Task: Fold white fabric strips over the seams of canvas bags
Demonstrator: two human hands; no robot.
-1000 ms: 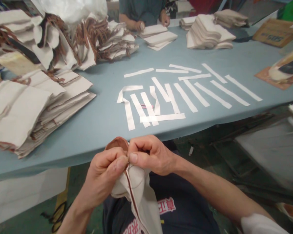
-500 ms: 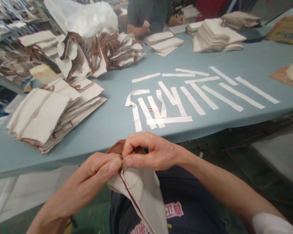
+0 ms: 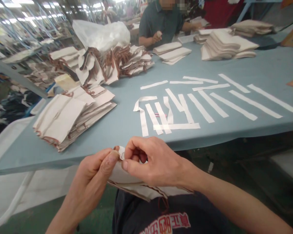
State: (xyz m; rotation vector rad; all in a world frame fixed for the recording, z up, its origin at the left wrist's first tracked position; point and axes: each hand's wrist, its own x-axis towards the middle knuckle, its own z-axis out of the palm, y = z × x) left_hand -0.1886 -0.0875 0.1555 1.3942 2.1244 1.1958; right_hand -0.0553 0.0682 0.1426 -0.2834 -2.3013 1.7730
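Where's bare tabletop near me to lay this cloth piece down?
Bare table lies between the near stack of cloth pieces and the white strips. Farther right, the strips crowd it; the far left is heaped with pieces.

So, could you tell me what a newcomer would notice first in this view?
Probably the white strips laid in rows across the blue table. Near the bottom edge, the left hand and right hand pinch a cream fabric piece with brown trim. To the left sits a stack of similar pieces.

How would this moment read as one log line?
left hand: pinching cloth pouch | right hand: pinching same pouch | white strips: on blue table
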